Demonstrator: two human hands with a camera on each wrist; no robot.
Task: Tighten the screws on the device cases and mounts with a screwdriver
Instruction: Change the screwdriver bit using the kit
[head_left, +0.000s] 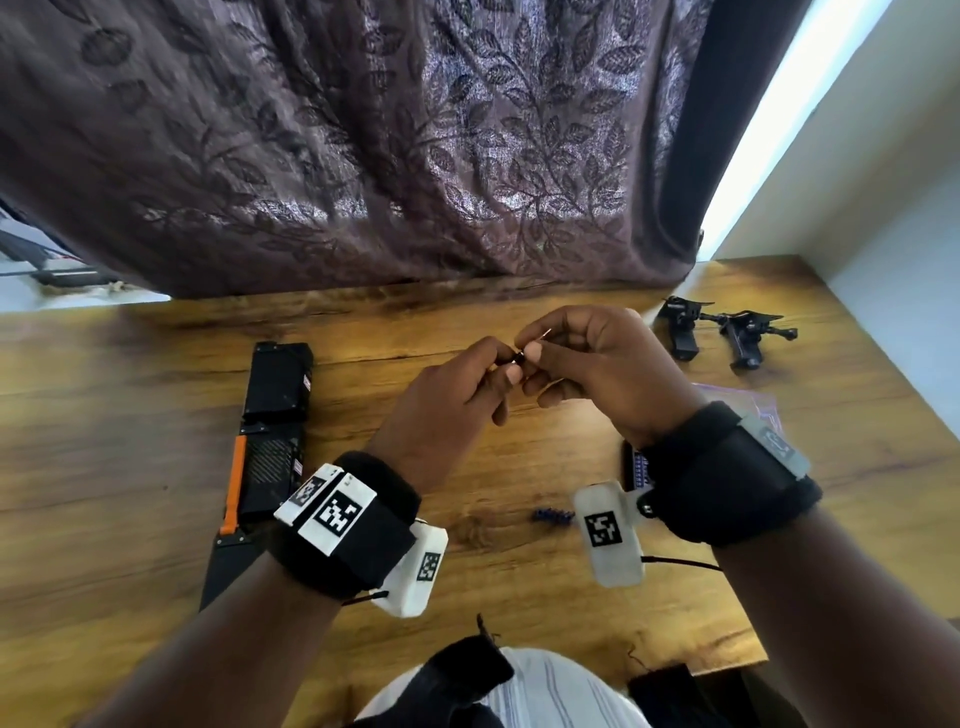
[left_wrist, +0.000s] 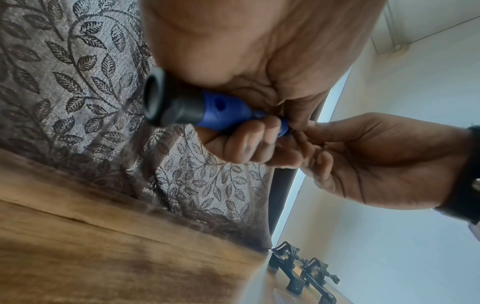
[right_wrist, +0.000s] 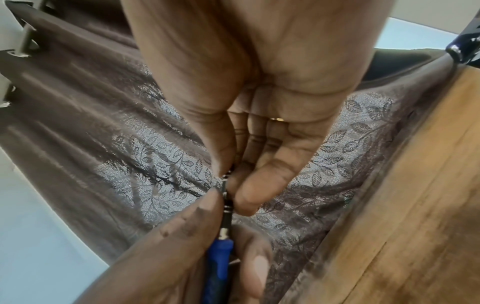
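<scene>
Both hands are raised above the wooden table (head_left: 130, 415) at its middle. My left hand (head_left: 498, 371) grips a blue screwdriver (left_wrist: 215, 109) with a black end cap, fingers curled round its handle (right_wrist: 221, 259). My right hand (head_left: 535, 349) pinches the thin metal bit (head_left: 543, 335) at the screwdriver's tip between thumb and fingertips (right_wrist: 246, 197). Two black device cases (head_left: 275, 415), one with an orange strip, lie on the table to the left. Black camera mounts (head_left: 727, 332) lie at the far right, also seen in the left wrist view (left_wrist: 303, 271).
A patterned brown curtain (head_left: 415, 156) hangs along the table's far edge. A small blue part (head_left: 550, 515) lies near my wrists, a dark holder with blue pieces (head_left: 636, 467) sits under my right wrist, and a clear plastic bag (head_left: 743, 400) lies to the right.
</scene>
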